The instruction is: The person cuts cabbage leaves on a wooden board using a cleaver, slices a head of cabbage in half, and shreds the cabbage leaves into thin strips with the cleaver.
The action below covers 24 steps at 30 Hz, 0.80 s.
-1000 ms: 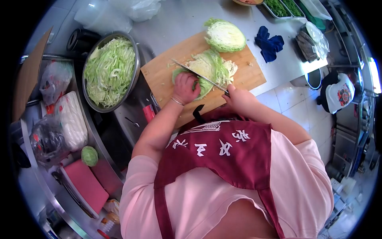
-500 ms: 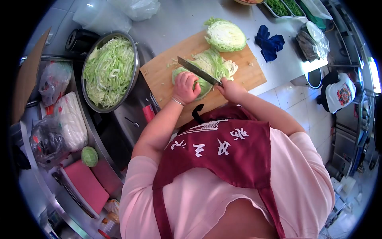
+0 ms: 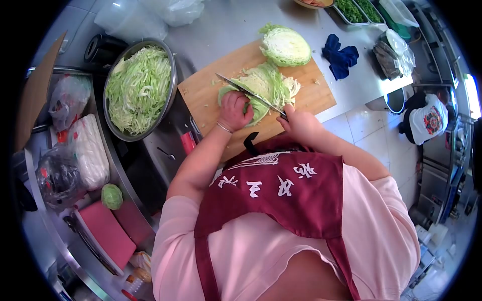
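Observation:
My right hand [image 3: 304,125] is wrapped around the handle of a kitchen knife [image 3: 251,93], whose blade points up and left across the cabbage. The fingers of my left hand [image 3: 235,113] are curled over a piece of cabbage [image 3: 259,112], holding it against the wooden cutting board [image 3: 201,90]. Sliced cabbage [image 3: 271,83] lies on the far side of the blade. Behind it, a cut cabbage half [image 3: 286,46] rests near the board's far edge, with its pale cut face showing.
A metal bowl [image 3: 173,85] of shredded cabbage stands left of the board. A dark blue cloth [image 3: 340,56] lies to the right. On the lower left are a whole cabbage [image 3: 112,196] and a pink board [image 3: 106,233]. Another person [image 3: 427,119] is at the far right.
My right hand has drawn slightly right and back with the knife, and the blade now shows more edge-on. My left hand stays on the cabbage almost unmoved.

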Available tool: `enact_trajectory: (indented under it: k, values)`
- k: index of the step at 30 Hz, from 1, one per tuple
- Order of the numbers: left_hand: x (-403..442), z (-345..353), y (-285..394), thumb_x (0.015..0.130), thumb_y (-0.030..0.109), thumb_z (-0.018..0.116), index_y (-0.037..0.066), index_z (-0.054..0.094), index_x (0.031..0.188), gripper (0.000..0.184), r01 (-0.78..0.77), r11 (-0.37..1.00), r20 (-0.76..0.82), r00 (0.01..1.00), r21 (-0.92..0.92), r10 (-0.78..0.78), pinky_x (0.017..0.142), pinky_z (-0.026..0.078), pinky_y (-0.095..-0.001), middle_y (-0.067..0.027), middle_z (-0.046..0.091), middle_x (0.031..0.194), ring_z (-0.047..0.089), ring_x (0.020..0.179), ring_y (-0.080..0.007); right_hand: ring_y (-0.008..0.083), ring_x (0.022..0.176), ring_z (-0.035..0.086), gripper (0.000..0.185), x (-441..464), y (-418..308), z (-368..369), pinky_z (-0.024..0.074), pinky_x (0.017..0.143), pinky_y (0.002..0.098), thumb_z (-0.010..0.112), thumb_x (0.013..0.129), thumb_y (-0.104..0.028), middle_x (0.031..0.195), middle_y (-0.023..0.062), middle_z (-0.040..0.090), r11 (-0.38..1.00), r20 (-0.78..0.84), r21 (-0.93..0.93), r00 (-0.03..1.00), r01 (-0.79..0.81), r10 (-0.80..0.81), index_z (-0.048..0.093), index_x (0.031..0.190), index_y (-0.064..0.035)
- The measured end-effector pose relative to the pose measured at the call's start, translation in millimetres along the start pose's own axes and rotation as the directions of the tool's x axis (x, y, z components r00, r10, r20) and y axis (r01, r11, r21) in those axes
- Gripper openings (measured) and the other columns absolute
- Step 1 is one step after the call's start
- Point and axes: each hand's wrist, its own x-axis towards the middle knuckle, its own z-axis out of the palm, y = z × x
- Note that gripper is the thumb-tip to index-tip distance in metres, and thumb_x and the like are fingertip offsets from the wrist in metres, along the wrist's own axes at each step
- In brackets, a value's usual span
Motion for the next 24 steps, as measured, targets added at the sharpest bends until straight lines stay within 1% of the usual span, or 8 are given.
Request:
enact_trajectory:
  k: [4, 6, 10, 12, 15, 20, 22, 24]
  values:
    - [1.3, -0.5, 0.9, 0.069, 0.015, 0.066, 0.007, 0.055, 0.089, 0.023, -0.018, 1.000, -0.013, 1.000, 0.014, 0.018, 0.085, 0.042, -0.0424, -0.0121, 0.056, 0.093, 0.053, 0.091, -0.0326, 0.0431, 0.068, 0.062, 0.034, -0.8, -1.0, -1.2, 0.0484, 0.061, 0.0518, 0.050, 0.095, -0.034, 0.073, 0.0227, 0.063, 1.000, 0.021, 0.004, 1.000, -0.015, 0.015, 0.044, 0.095, 0.0000]
    - [1.4, -0.7, 1.1, 0.069, 0.015, 0.066, 0.007, 0.055, 0.089, 0.023, -0.021, 1.000, -0.012, 1.000, 0.018, 0.021, 0.085, 0.042, -0.0424, -0.0121, 0.056, 0.094, 0.053, 0.091, -0.0324, 0.0428, 0.069, 0.062, 0.034, -4.9, -0.4, -4.0, 0.0487, 0.063, 0.0514, 0.050, 0.095, -0.033, 0.074, 0.0228, 0.063, 0.997, 0.098, -0.007, 0.993, -0.071, 0.071, 0.044, 0.095, 0.0007]
    - [1.7, 0.3, 1.7, 0.068, 0.015, 0.066, 0.008, 0.055, 0.089, 0.024, -0.021, 0.999, -0.015, 1.000, 0.039, 0.022, 0.084, 0.042, -0.0425, -0.0120, 0.056, 0.094, 0.053, 0.091, -0.0323, 0.0430, 0.071, 0.062, 0.035, -0.2, -3.9, -4.3, 0.0489, 0.064, 0.0513, 0.049, 0.095, -0.033, 0.075, 0.0232, 0.064, 0.995, 0.137, 0.002, 0.986, -0.099, 0.097, 0.045, 0.097, 0.0013]
    - [2.7, 0.1, 2.1, 0.068, 0.015, 0.065, 0.008, 0.055, 0.089, 0.025, -0.030, 0.999, -0.017, 0.999, 0.039, 0.030, 0.084, 0.042, -0.0426, -0.0119, 0.056, 0.094, 0.053, 0.091, -0.0323, 0.0428, 0.075, 0.063, 0.036, 13.6, 2.4, 10.1, 0.0494, 0.066, 0.0512, 0.049, 0.095, -0.034, 0.078, 0.0237, 0.064, 0.999, 0.113, -0.003, 0.993, -0.037, 0.037, 0.045, 0.099, 0.0019]
    - [7.2, -2.1, 3.3, 0.067, 0.012, 0.065, 0.007, 0.053, 0.088, 0.025, -0.050, 0.998, -0.010, 0.999, 0.030, 0.051, 0.080, 0.043, -0.0431, -0.0129, 0.054, 0.091, 0.053, 0.088, -0.0339, 0.0425, 0.079, 0.063, 0.037, 34.2, 5.4, 30.8, 0.0499, 0.070, 0.0508, 0.048, 0.095, -0.034, 0.082, 0.0241, 0.065, 0.996, 0.120, -0.012, 0.989, -0.088, 0.088, 0.046, 0.101, 0.0020]
    - [5.7, -1.7, 4.1, 0.070, 0.016, 0.064, 0.009, 0.054, 0.090, 0.023, -0.025, 0.999, -0.002, 1.000, 0.037, 0.025, 0.088, 0.042, -0.0436, -0.0114, 0.055, 0.095, 0.054, 0.094, -0.0317, 0.0423, 0.081, 0.063, 0.038, 61.8, 28.2, 54.1, 0.0502, 0.072, 0.0498, 0.048, 0.095, -0.036, 0.085, 0.0238, 0.065, 0.995, 0.098, 0.050, 0.992, -0.081, 0.076, 0.047, 0.102, 0.0014]
    - [3.4, -2.2, 5.7, 0.070, 0.016, 0.064, 0.009, 0.054, 0.090, 0.023, -0.012, 0.999, 0.005, 1.000, 0.035, 0.012, 0.088, 0.042, -0.0436, -0.0114, 0.055, 0.095, 0.054, 0.094, -0.0318, 0.0425, 0.081, 0.063, 0.039, 63.9, 37.2, 55.1, 0.0501, 0.072, 0.0494, 0.048, 0.095, -0.037, 0.085, 0.0239, 0.065, 0.993, 0.088, 0.075, 0.993, -0.087, 0.080, 0.047, 0.102, 0.0013]
    - [5.0, -3.3, 6.5, 0.070, 0.016, 0.064, 0.009, 0.054, 0.090, 0.023, -0.001, 0.999, 0.005, 1.000, 0.036, 0.001, 0.088, 0.043, -0.0435, -0.0114, 0.055, 0.095, 0.054, 0.095, -0.0318, 0.0427, 0.079, 0.063, 0.038, 67.6, 46.9, 52.6, 0.0496, 0.071, 0.0492, 0.049, 0.095, -0.036, 0.085, 0.0246, 0.065, 0.987, 0.068, 0.160, 0.998, -0.008, -0.003, 0.048, 0.102, 0.0014]
